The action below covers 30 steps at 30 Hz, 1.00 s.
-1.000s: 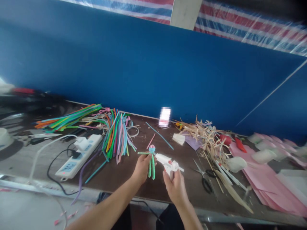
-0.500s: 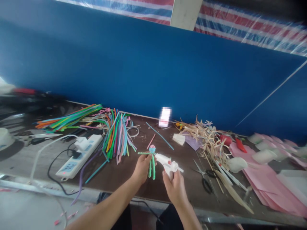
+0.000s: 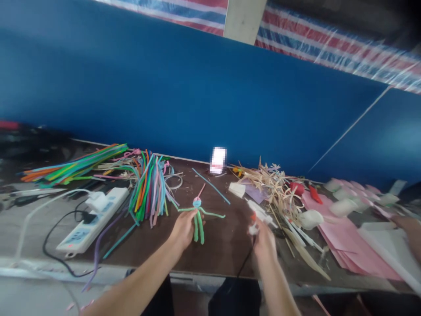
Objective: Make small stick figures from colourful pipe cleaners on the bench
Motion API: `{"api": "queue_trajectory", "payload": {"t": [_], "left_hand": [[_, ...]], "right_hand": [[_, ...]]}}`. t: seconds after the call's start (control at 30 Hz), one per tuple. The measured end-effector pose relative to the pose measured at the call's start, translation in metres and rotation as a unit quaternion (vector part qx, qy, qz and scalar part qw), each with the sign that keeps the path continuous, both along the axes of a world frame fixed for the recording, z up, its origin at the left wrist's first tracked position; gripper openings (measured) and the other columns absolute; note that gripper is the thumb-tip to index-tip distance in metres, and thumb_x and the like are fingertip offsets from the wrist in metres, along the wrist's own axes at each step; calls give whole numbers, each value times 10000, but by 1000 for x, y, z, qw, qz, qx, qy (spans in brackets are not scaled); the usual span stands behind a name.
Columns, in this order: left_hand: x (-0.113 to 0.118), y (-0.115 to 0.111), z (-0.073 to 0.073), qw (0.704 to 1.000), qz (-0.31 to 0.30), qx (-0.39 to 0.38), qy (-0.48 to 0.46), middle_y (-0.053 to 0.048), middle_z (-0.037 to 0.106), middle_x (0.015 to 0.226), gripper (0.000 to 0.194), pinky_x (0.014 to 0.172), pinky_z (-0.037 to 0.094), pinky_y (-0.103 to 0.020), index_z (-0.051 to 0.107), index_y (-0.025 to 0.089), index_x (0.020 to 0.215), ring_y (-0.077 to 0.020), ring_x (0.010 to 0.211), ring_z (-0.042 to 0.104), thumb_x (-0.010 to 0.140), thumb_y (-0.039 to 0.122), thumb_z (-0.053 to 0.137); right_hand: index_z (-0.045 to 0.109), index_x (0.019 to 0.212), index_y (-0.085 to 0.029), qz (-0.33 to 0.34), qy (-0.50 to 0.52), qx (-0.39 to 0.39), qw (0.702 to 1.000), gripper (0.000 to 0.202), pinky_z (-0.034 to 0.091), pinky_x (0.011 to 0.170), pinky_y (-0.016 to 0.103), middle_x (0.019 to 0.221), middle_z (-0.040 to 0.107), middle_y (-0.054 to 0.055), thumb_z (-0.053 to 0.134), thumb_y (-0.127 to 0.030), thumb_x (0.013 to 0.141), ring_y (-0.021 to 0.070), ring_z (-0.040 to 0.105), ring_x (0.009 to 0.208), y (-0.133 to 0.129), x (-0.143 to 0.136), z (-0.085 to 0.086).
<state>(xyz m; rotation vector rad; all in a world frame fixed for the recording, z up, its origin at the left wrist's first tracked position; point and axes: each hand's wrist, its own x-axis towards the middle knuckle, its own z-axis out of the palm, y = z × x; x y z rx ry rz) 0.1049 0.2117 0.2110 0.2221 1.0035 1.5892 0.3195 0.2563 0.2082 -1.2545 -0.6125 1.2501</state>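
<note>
Between the fingers of my left hand (image 3: 184, 229) is a small pipe-cleaner figure (image 3: 199, 226), with green arms and legs and a pink and blue head. The figure stands upright, arms spread to both sides. My right hand (image 3: 263, 241) is closed round the handle of a white hot glue gun (image 3: 260, 211), apart from the figure and to its right. The gun's nozzle points up and left, and its cord hangs down past the table's front edge. The scissors beside my right hand are mostly hidden behind the hand and gun.
Bundled pipe cleaners (image 3: 149, 188) and a power strip (image 3: 94, 221) lie on the left. A lit, blurred-out phone (image 3: 218, 160) leans on the blue wall (image 3: 197, 87). Dried straw pieces (image 3: 272, 186), pink sheets (image 3: 348, 241) and white cups (image 3: 342, 206) are on the right. Another person's hand (image 3: 409, 230) shows at the right edge.
The glue gun in my right hand has moved right, away from the figure. The figure's right-hand arm now shows stretched out. Another person's hand has come into view at the right. The view has shifted slightly.
</note>
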Motion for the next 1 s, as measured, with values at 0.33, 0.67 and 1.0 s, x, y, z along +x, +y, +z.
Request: {"api": "queue_trajectory", "payload": {"t": [0.33, 0.67, 1.0], "left_hand": [[-3, -1, 10, 999, -26, 18, -23, -17, 582, 575, 79, 575, 519, -289, 523, 121, 657, -119, 542, 579, 709, 132, 582], [11, -6, 16, 997, -61, 51, 23, 13, 560, 582, 128, 535, 479, -231, 542, 133, 666, -107, 536, 567, 657, 224, 632], [23, -14, 21, 989, -96, 103, 39, -21, 605, 608, 165, 573, 456, -224, 585, 122, 698, -127, 576, 591, 645, 258, 662]], "right_hand": [[607, 669, -142, 117, -127, -38, 984, 139, 466, 500, 266, 615, 656, 48, 609, -243, 573, 167, 614, 547, 37, 48, 9], [667, 709, -173, 109, -456, 168, 867, 211, 450, 629, 311, 698, 670, 87, 551, -348, 684, 222, 606, 655, -4, 14, 24], [679, 770, -163, 282, -299, 226, 883, 244, 458, 680, 272, 728, 668, 43, 506, -335, 784, 181, 609, 717, -32, -66, 21]]}}
